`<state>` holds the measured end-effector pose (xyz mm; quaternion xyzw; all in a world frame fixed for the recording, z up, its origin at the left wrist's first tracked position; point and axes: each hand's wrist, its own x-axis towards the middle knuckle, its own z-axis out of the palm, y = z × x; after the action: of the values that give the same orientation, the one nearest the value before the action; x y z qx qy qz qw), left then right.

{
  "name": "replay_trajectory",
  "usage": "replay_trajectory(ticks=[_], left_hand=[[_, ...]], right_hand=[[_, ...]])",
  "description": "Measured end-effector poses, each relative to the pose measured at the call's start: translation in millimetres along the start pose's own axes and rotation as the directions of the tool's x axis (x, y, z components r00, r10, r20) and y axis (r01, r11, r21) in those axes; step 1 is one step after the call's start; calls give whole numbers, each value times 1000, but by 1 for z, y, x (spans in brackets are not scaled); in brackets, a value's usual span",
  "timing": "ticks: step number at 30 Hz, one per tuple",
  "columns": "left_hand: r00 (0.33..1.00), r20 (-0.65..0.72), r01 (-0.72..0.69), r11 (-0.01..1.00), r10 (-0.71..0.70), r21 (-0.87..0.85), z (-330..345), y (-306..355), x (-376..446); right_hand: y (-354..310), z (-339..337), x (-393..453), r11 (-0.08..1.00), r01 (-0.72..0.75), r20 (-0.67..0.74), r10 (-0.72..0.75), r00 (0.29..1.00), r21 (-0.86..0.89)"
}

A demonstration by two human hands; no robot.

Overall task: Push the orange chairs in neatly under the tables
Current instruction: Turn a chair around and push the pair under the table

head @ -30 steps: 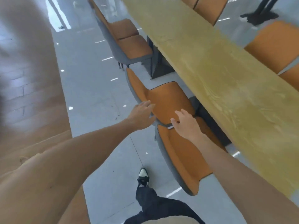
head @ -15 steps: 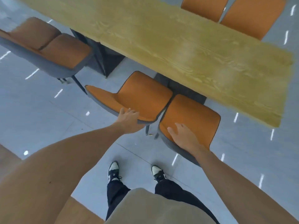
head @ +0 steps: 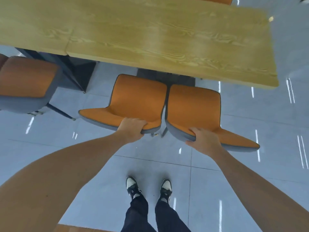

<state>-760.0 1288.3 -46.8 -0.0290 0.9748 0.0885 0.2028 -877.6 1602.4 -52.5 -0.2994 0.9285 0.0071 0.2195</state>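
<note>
Gripping chair backs: L hand point(head: 132, 129) left chair point(head: 133, 99), R hand point(head: 203, 141) right chair point(head: 194, 106).

Head camera looks steeply down, close above the floor point(head: 93, 185).

Glossy grey tiled floor point(head: 250, 164); perhaps wet

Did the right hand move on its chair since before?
Yes. The right hand used to lie flat on the right chair's orange back; it has slid to the top edge and now grips it, thumb on the grey back.
</note>
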Motion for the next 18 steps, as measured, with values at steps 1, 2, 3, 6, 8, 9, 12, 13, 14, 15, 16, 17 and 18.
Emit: replay_trajectory(ticks=[1, 2, 3, 6, 8, 9, 12, 13, 14, 15, 16, 17, 18], left_hand=[[999, -29, -19, 1000, 19, 6, 1, 0, 1], [998, -53, -39, 999, 39, 14, 2, 0, 3], [996, -69, -49, 999, 50, 19, 3, 2, 4], [995, -88, -39, 999, 40, 8, -1, 17, 15], [997, -71, -29, 1000, 29, 7, -6, 29, 25], [998, -63, -27, 999, 28, 18, -8, 32, 28], [997, -61, -46, 998, 48, 32, -8, 29, 26], [996, -72, -50, 998, 52, 33, -7, 28, 26], [995, -86, -52, 998, 54, 33, -6, 28, 26], [994, -92, -54, 998, 57, 33, -7, 29, 26], [994, -93, -63, 998, 66, 31, -7, 29, 26], [993, -92, -73, 997, 76, 34, -8, 29, 25], [992, -93, -80, 996, 84, 44, -7, 28, 25]], right_hand=[[-1, 1, 1, 1000, -11, -33, 12, 999, 19], [-1, 2, 1, 1000, -13, -73, 15, 997, 24], [-3, 2, 0, 1000, -13, -98, 15, 995, 12], [-6, 1, -2, 1000, -17, -118, 16, 993, -15], [-8, -3, -3, 1000, -17, -123, 17, 992, 2], [-8, -4, -3, 1000, -19, -122, 19, 992, -1], [-7, -5, -2, 999, -8, -120, 5, 993, -32], [-7, -5, -1, 999, -7, -122, 2, 993, -39], [-6, -4, 0, 999, -3, -125, -3, 992, -52], [-6, -4, 1, 998, 7, -134, -16, 991, -68], [-5, -4, 2, 997, 21, -148, -32, 988, -80], [-4, -4, 3, 996, 32, -163, -45, 986, -85], [-4, -3, 3, 996, 37, -173, -51, 984, -85]])
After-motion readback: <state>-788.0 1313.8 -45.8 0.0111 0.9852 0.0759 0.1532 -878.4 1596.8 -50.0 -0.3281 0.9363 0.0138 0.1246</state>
